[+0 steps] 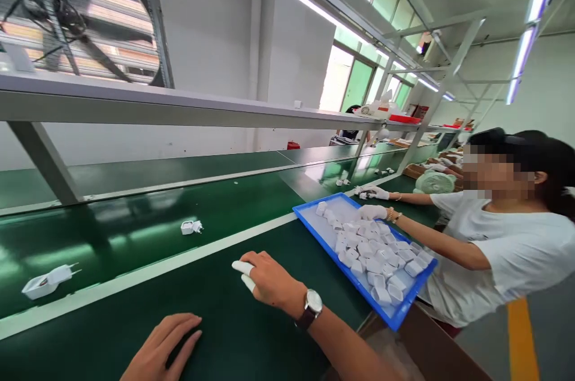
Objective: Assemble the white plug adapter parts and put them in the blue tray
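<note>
My left hand [164, 345] rests low over the dark green bench, its thumb and fingers apart and nothing between them. Farther right, my right hand [269, 279] hovers over or touches the bench; I cannot tell which. White finger cots cover two of its fingertips, which point left with a small gap between them, and nothing shows in the grip. Beyond the pale strip, on the green conveyor belt, lie a white plug adapter [191, 227] and, at far left, an open white housing with a pronged plug part [48, 282]. Neither hand touches them.
A blue tray [332, 261] heaped with white plastic housings [368, 243] stands to the right. A co-worker's white-gloved hand [372, 212] reaches over it; the other glove [375, 192] is at the belt. A metal shelf [202, 114] spans above the belt.
</note>
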Demonstrator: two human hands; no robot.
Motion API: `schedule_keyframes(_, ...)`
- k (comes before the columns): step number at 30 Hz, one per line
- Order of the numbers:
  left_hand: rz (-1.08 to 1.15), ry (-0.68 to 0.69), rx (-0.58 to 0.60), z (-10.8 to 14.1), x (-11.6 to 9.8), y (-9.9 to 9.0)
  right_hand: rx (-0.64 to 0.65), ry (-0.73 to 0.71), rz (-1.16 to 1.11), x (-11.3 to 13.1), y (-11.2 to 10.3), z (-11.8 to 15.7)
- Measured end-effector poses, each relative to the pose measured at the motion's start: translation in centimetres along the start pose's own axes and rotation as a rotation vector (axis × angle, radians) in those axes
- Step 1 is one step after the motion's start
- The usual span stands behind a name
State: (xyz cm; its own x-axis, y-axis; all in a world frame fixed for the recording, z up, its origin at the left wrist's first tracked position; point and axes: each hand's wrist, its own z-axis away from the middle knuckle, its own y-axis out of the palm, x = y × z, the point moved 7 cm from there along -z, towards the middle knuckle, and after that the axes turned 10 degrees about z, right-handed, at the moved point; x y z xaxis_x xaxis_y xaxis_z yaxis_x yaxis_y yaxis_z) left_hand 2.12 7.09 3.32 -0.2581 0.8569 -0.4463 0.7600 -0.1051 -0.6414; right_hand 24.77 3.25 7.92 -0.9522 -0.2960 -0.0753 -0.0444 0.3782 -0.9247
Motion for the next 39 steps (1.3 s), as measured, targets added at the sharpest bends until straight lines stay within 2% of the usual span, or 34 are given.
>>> schedule_keyframes(3,-0.003,-0.097,-0.026,-0.4,-0.4,-0.7,-0.04,-0.116,-0.094,3.1,1.6,-2.9)
schedule_keyframes(6,0.008,-0.188,-0.044,-0.6,-0.2,-1.5,-0.069,-0.178,-0.172,4.3,2.7,-4.3)
schedule_keyframes(8,0.023,-0.23,-0.056,-0.7,-0.1,-2.0,-0.087,-0.194,-0.22,4.1,3.2,-4.3)
schedule_keyframes(11,0.054,-0.286,-0.035,-0.8,-0.3,-2.0,-0.103,-0.134,-0.307,2.5,3.8,-3.6)
schedule_keyframes(16,0.064,-0.326,0.012,-0.6,-1.2,-1.1,0.007,-0.02,-0.337,0.5,5.0,-2.7)
schedule_keyframes(19,0.054,-0.305,0.029,-0.5,-1.5,-0.7,0.044,-0.008,-0.385,0.7,5.3,-2.7)
schedule_keyframes(24,0.05,-0.299,0.054,-0.3,-1.6,-0.4,-0.048,-0.073,-0.461,2.0,5.2,-2.4)
schedule_keyframes(31,0.088,-0.299,0.059,-0.5,-1.3,0.0,-0.051,0.001,-0.414,0.9,6.6,-2.3)
schedule_keyframes(33,0.086,-0.316,0.042,-0.6,-1.3,0.0,-0.12,-0.016,-0.364,0.6,6.1,-2.2)
schedule_keyframes(35,0.07,-0.344,0.013,-0.6,-1.6,0.1,-0.246,-0.06,-0.305,0.5,5.1,-1.8)
schedule_keyframes(37,0.046,-0.37,-0.025,-0.6,-1.8,0.4,-0.384,-0.122,-0.279,0.5,4.0,-1.1)
schedule_keyframes(39,0.02,-0.381,-0.049,-0.8,-1.5,0.8,-0.448,-0.212,-0.308,0.8,3.8,-0.6)
